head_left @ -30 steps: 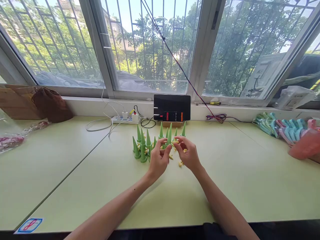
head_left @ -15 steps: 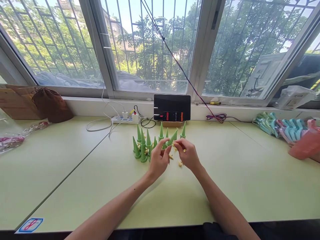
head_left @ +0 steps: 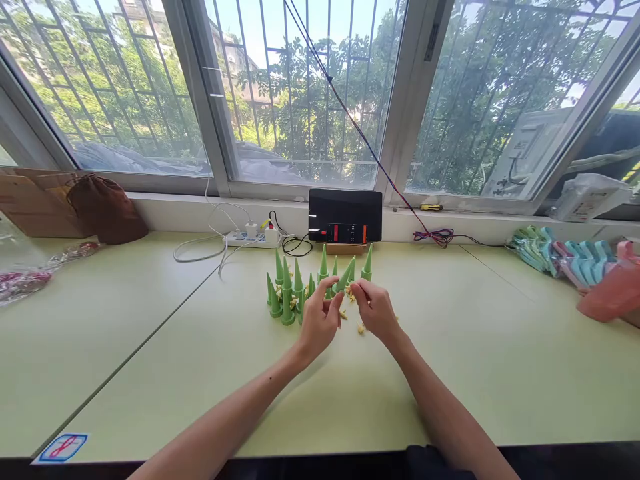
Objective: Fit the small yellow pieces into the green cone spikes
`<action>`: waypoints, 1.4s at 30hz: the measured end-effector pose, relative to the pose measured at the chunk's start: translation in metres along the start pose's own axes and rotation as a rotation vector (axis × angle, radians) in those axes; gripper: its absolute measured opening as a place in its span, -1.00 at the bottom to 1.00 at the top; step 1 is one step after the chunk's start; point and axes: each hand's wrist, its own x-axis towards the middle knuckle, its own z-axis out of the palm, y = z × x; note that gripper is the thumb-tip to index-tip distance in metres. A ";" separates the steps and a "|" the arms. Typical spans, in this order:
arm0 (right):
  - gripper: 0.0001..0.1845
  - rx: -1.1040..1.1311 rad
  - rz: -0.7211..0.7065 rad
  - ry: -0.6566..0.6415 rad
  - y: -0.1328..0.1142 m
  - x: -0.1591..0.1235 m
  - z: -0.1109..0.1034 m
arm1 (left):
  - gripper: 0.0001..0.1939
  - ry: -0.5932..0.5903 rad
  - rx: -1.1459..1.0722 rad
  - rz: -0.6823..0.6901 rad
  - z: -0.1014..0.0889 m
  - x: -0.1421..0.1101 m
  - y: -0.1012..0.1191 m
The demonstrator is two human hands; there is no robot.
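Observation:
A cluster of green cone-shaped pieces (head_left: 287,293) stands upright on the pale green table (head_left: 200,347), with small yellow bits (head_left: 361,328) scattered among and beside them. My left hand (head_left: 318,323) pinches one green cone (head_left: 344,279), holding it tilted to the right above the table. My right hand (head_left: 376,308) is closed in a pinch right at that cone's tip, on a small yellow piece (head_left: 353,291). Both hands sit just in front of the cluster.
A black phone (head_left: 345,215) leans against the sill behind the cones. A white power strip (head_left: 250,237) with cables lies to its left. A brown pouch (head_left: 105,210) and cardboard box are at far left, coloured plastic clips (head_left: 565,257) at far right.
The cone in my left hand has tilted from upright to leaning right, and my right hand's fingers have closed in on its tip.

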 end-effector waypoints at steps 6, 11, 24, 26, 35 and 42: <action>-0.80 0.086 -0.009 0.017 -0.005 -0.001 0.001 | -0.72 0.039 -0.022 -0.008 0.000 0.000 0.002; -0.75 0.114 -0.030 0.000 -0.007 -0.002 0.001 | -0.68 0.101 -0.049 -0.029 -0.002 0.001 0.007; -0.83 0.097 -0.066 0.036 -0.002 0.000 0.000 | -0.67 0.080 -0.062 -0.053 -0.002 0.003 0.004; -0.83 0.091 -0.058 0.036 -0.002 0.000 0.000 | -0.67 0.066 -0.061 -0.060 -0.002 0.002 0.002; -0.65 0.043 -0.013 0.039 0.001 -0.001 -0.001 | -0.68 -0.013 -0.074 -0.064 0.000 -0.002 0.004; -0.72 0.090 0.003 0.062 0.000 -0.001 0.000 | -0.70 0.000 0.011 0.008 0.001 -0.001 0.004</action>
